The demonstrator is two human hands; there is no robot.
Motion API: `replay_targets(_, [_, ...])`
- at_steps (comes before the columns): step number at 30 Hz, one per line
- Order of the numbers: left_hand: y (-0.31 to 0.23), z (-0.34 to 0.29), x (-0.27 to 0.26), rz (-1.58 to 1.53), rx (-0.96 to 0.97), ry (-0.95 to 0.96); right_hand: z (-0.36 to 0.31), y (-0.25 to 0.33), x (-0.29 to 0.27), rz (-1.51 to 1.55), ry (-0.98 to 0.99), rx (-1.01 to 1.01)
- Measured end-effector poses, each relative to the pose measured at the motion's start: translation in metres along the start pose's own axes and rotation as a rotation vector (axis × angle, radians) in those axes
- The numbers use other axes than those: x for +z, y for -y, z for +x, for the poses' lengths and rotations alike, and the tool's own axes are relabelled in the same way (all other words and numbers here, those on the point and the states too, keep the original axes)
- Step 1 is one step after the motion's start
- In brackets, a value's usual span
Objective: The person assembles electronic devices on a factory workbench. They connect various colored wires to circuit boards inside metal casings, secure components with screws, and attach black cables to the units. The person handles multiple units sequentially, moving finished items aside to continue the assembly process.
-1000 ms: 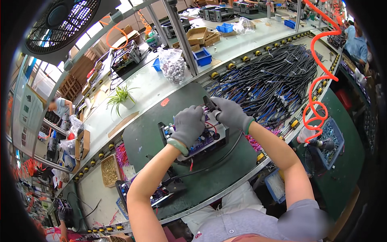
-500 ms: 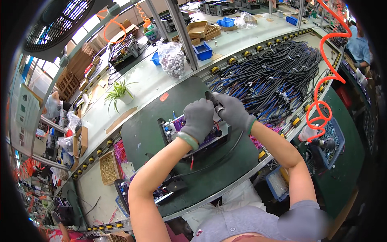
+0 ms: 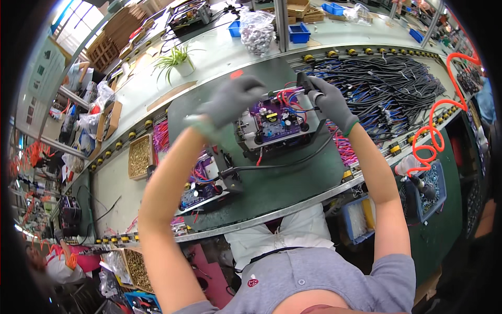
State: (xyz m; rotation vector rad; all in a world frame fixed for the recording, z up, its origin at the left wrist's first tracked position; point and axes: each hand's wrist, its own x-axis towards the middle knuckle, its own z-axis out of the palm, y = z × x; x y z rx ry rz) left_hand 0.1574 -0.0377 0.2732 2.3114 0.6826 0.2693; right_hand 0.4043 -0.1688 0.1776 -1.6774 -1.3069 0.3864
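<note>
A circuit unit (image 3: 277, 123) with a purple board, an open metal tray and red and blue wires lies on the green mat (image 3: 282, 188). At its upper right corner my right hand (image 3: 334, 104), in a grey glove, has its fingers closed on a black end piece (image 3: 303, 82). My left hand (image 3: 235, 99), also gloved, is over the unit's upper left side, smeared by motion; its grip cannot be made out. Nearer and to the left, partly behind my left forearm, sits a second circuit unit (image 3: 201, 183). A black cable (image 3: 282, 166) curves from that unit toward the right.
Many black cables (image 3: 381, 83) with blue ends are piled at the right. A box of small brass parts (image 3: 140, 157) stands left of the mat. A potted plant (image 3: 183, 65) and a bag of white pieces (image 3: 257, 32) stand beyond. An orange coiled hose (image 3: 429, 131) hangs at right.
My left hand has lifted off the unit and moved left, uncovering the board and wires. My right hand stays at the black end piece. The whole view has shifted.
</note>
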Motion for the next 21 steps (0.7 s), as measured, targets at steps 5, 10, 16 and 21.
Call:
replay_targets(5, [0.090,-0.196,-0.119,0.043,-0.216,-0.495,-0.001,0.003,0.005,-0.037,-0.107,-0.073])
replay_targets(10, [0.210,-0.388,-0.049,-0.014,-0.735,-0.305,-0.052,0.041,0.023,-0.600,-0.259,-0.707])
replay_targets(16, [0.183,-0.317,0.075,-0.037,-0.502,-0.293,-0.075,0.021,0.078,-0.808,0.023,-0.751])
replay_targets(21, [0.212,-0.305,0.038,-0.224,-0.406,-0.338,-0.003,0.039,0.071,-0.632,0.046,-0.725])
